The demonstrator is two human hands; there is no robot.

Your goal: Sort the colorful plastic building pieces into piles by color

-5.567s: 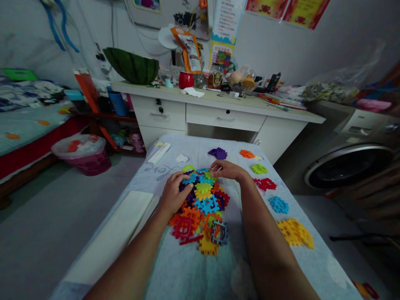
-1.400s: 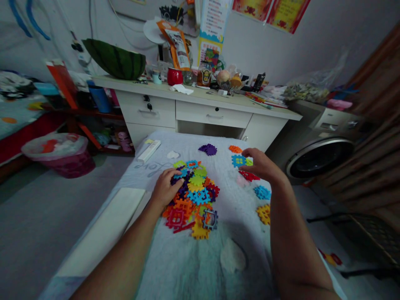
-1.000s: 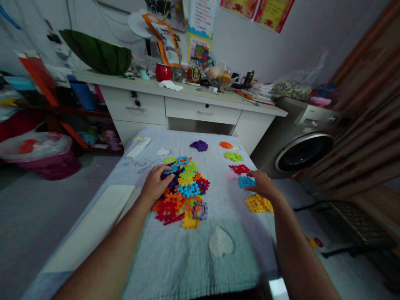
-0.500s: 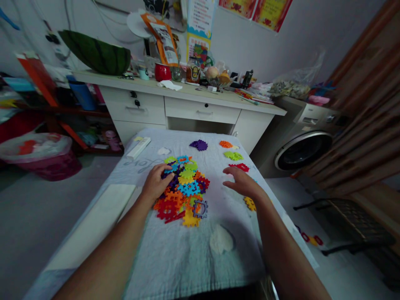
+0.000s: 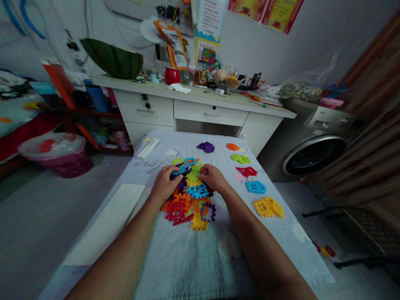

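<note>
A mixed heap of plastic interlocking building pieces (image 5: 183, 200) in several colours lies on the cloth-covered table. My left hand (image 5: 165, 182) rests at the heap's left side, thumb apart from the fingers, over purple and blue pieces; it appears to hold nothing. At the upper right of the heap, my right hand (image 5: 214, 177) has its fingers curled and thumb brought in on the edge of a green building piece (image 5: 194, 171). Sorted piles lie apart: purple pieces (image 5: 206, 147), orange pieces (image 5: 233, 146), green pieces (image 5: 240, 158), red pieces (image 5: 246, 171), blue pieces (image 5: 256, 187) and yellow pieces (image 5: 268, 207).
A white box-like bar (image 5: 148, 149) lies at the table's far left, and a long white panel (image 5: 106, 225) along its left edge. Behind stands a white desk (image 5: 200, 109) holding a cut watermelon (image 5: 112, 60) and jars. A washing machine (image 5: 312, 141) is at right.
My right hand has moved left from beside the sorted piles to the heap, and its fingers have closed in. My left hand stays at the heap. The view has shifted slightly.
</note>
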